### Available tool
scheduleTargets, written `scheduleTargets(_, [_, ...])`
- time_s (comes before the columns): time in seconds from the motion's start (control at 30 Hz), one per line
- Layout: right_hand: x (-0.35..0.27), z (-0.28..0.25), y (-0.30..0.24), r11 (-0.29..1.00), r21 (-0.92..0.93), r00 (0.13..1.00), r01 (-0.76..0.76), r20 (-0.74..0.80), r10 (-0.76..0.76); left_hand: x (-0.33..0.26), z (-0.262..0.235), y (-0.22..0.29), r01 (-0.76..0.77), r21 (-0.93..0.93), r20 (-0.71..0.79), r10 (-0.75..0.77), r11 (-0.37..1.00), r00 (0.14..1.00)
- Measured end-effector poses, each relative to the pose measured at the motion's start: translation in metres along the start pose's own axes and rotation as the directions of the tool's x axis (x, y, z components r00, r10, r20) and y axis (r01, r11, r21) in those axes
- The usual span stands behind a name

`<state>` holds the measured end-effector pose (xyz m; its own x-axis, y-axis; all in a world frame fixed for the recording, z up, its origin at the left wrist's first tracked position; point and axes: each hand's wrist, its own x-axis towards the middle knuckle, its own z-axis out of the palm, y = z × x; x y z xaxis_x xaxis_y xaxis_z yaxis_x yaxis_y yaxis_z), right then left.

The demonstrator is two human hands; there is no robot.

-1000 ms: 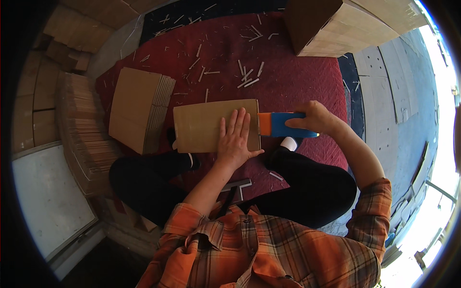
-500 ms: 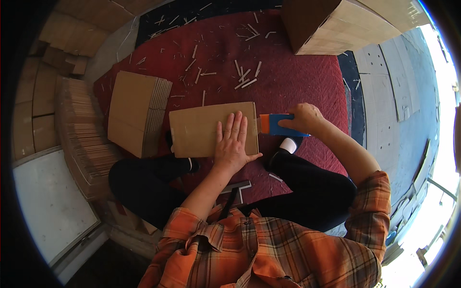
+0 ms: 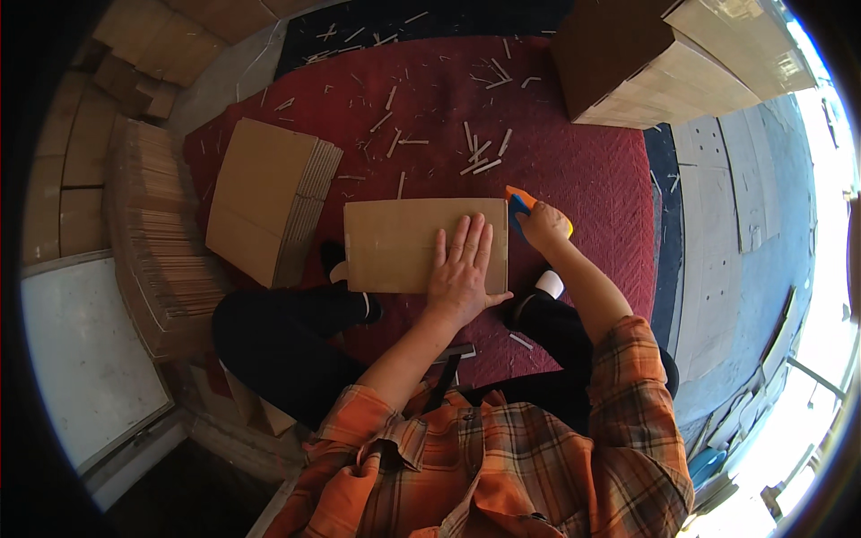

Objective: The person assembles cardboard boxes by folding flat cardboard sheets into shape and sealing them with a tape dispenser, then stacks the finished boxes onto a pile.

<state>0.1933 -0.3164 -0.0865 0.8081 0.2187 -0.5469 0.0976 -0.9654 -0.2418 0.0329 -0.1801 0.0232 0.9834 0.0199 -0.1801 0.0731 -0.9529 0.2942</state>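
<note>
A flat brown cardboard sheet (image 3: 395, 242) lies on the red carpet (image 3: 574, 170) in front of my crossed legs. My left hand (image 3: 464, 269) presses flat on its right part, fingers spread. Just off the sheet's upper right corner, my right hand (image 3: 543, 226) grips an orange and blue cutter (image 3: 517, 204), tilted upright against the edge of the sheet.
A stack of flat cardboard pieces (image 3: 269, 202) lies to the left on the carpet, a taller pile (image 3: 157, 233) beyond it. Several thin cardboard strips (image 3: 480, 157) are scattered ahead. A big cardboard box (image 3: 655, 63) stands at the upper right. A white board (image 3: 85, 359) lies lower left.
My right hand has turned the cutter from lying sideways to tilted upright at the sheet's upper right corner. My left hand stays flat on the sheet.
</note>
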Motion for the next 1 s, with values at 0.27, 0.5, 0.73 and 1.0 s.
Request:
scheduleTargets(0.27, [-0.017, 0.039, 0.008, 0.805, 0.592, 0.954, 0.037, -0.261, 0.148, 0.000, 0.002, 0.000, -0.058, -0.110, -0.048, 0.053, 0.992, 0.997])
scheduleTargets(0.5, [-0.072, -0.002, -0.051, 0.253, 0.960, 0.980, 0.120, -0.075, -0.182, -0.012, -0.006, -0.046, -0.002, -0.216, -0.156, -0.033, 0.977, 0.987])
scheduleTargets(0.73, [-0.081, -0.009, -0.062, 0.356, 0.926, 0.991, 0.128, -0.104, -0.088, -0.066, -0.012, -0.104, 0.537, -0.231, -0.218, -0.581, 0.811, 0.784])
scheduleTargets(1.0, [-0.149, 0.008, -0.053, 0.649, 0.754, 0.992, 0.095, -0.122, -0.004, -0.019, -0.023, -0.158, 0.177, -0.866, -0.288, -0.756, 0.467, 0.588])
